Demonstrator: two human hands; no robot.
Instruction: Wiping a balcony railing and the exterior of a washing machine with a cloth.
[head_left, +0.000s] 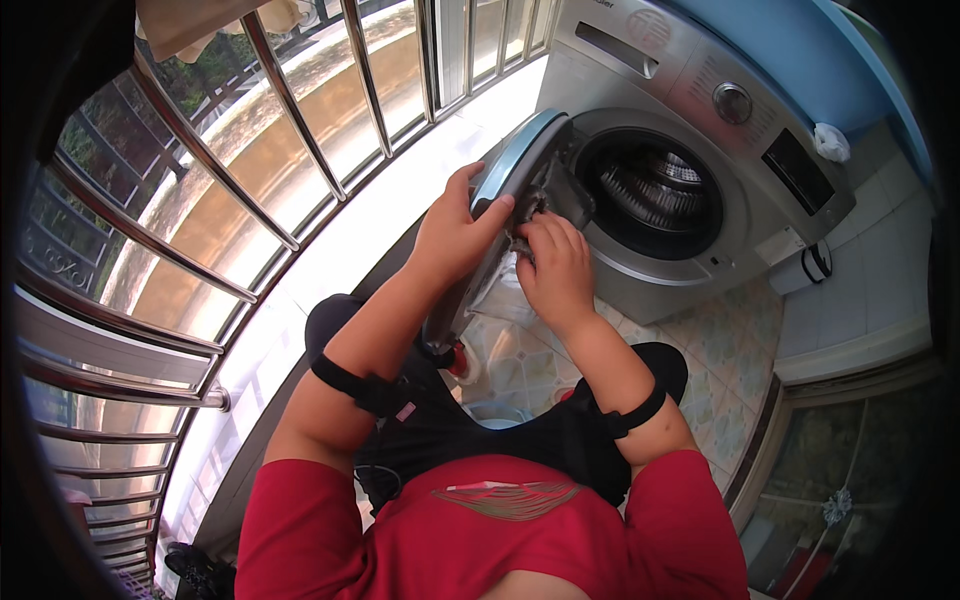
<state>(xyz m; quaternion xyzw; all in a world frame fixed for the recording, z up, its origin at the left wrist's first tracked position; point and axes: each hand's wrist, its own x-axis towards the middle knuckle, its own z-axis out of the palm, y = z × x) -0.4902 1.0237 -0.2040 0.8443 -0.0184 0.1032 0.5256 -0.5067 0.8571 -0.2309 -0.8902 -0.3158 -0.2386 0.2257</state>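
Observation:
A silver front-loading washing machine (645, 285) stands before me, its round door (517, 161) swung open to the left. My left hand (454, 232) grips the rim of that door, with the thumb on the inner side and the fingers on the outer side. Against the door's inner face my right hand (559, 266) pinches a crumpled grey cloth (519, 246), mostly covered by the fingers. The door's clear bowl (566, 195) bulges towards the machine. Inside the dark opening shows the metal drum (656, 187), with no laundry visible in it.
Metal window bars (292, 112) and a bright white ledge (337, 255) run along the left. A pale blue basin (499, 414) sits on the tiled floor (517, 367) between my legs. Right of the machine are a white bin (795, 274) and a glass-paned door (810, 480).

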